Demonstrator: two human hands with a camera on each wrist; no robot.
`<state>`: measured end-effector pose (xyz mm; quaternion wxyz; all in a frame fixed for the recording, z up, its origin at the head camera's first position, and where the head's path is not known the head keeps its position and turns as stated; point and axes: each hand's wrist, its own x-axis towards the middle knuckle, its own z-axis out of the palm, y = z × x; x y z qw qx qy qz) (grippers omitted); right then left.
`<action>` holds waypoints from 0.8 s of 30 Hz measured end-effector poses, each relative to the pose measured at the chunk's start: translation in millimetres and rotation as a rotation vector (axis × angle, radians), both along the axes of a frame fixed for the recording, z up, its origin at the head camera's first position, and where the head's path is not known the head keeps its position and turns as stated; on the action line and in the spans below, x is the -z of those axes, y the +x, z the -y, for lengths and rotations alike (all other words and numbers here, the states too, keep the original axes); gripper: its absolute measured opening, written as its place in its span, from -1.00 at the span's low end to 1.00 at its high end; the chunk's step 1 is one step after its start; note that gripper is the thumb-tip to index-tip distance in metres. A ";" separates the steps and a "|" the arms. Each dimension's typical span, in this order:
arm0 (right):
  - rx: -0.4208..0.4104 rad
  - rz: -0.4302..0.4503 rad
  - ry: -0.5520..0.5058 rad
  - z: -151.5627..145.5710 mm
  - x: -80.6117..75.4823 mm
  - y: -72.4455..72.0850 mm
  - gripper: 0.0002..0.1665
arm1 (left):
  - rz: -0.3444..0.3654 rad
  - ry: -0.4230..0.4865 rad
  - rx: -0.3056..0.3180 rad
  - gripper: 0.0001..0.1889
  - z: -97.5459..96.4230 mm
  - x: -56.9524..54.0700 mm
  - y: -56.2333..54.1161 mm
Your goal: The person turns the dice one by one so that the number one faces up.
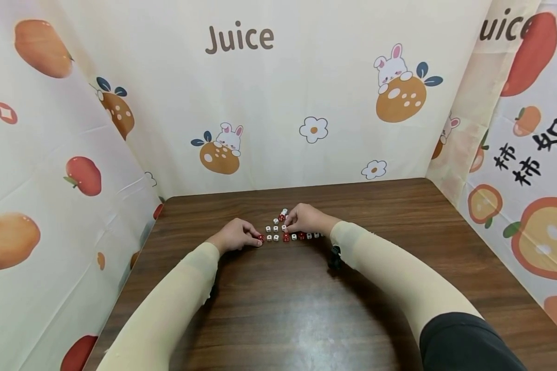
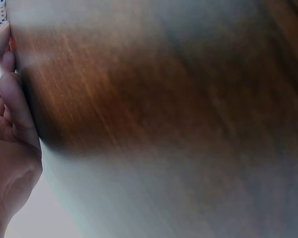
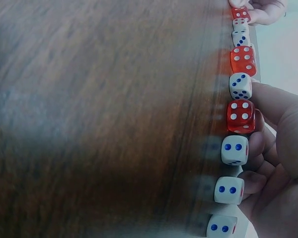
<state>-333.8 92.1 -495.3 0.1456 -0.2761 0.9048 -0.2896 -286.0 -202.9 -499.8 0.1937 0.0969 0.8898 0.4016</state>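
Note:
My left hand pinches a red die between thumb and fingers at the left end of the front row. In the left wrist view only a sliver of red shows past the fingers. Over the dice rows, my right hand reaches in from the right and pinches a white die in the second row at its fingertips. Front-row dice, red and white, stand in a line before that hand in the right wrist view. The hand covers part of the dice behind.
More white dice stand between the hands, and a small group with a white die and a red die lies farther back. The brown wooden table meets a printed curtain at its back edge.

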 end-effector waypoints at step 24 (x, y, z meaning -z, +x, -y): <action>0.215 -0.014 -0.120 -18.9 -6.9 -10.2 -0.78 | -0.027 0.003 0.008 -0.84 0.2 -1.5 2.1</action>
